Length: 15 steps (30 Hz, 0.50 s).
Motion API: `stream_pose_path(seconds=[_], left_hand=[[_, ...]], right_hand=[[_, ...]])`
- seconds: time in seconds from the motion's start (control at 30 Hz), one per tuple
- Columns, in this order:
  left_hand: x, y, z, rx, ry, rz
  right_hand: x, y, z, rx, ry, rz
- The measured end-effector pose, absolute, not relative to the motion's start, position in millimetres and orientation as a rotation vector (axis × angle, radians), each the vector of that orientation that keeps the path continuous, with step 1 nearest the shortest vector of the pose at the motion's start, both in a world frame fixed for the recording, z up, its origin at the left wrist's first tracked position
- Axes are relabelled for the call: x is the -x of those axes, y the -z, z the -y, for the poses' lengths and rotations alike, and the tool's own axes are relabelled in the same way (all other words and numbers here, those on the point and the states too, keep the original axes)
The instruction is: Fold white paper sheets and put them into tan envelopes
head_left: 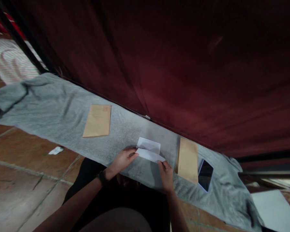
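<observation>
A folded sheet of white paper (pixel 148 145) is held low over the grey cloth, its near flap bent up toward me. My left hand (pixel 124 158) pinches the flap's left end between thumb and fingers. At the other end, my right hand (pixel 166 174) grips the right corner the same way. To the left lies a brown envelope (pixel 98 120) with a small reddish mark in its upper corner. Just right of my right hand rests a stack of brown envelopes (pixel 188 159).
Grey cloth (pixel 62 106) covers the long narrow surface. A phone (pixel 205 175) lies beside the right envelopes. Dark red fabric (pixel 159 64) rises along the far edge. White scrap (pixel 56 150) is on the tiled floor; a white sheet (pixel 276 209) sits at the lower right.
</observation>
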<state>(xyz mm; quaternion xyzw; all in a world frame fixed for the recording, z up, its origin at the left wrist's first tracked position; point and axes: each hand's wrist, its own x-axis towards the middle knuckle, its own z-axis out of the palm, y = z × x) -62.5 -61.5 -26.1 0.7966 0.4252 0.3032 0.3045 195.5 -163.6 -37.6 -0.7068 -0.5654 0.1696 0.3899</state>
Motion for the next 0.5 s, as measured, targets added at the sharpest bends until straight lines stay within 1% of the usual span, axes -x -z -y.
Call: stream_pose_path(seconds=[0.2,0.5], left_hand=[[47.8,28.5,58.1,-2.042,-0.912,-1.305],[36.6,29.1,58.9,-2.102,-0.907,-1.491]], right_hand=[[-186.2,41.4,143.5,1.866,-0.368,1.397],[-174.0,48.1,131.3,1.902,-0.178,1.411]])
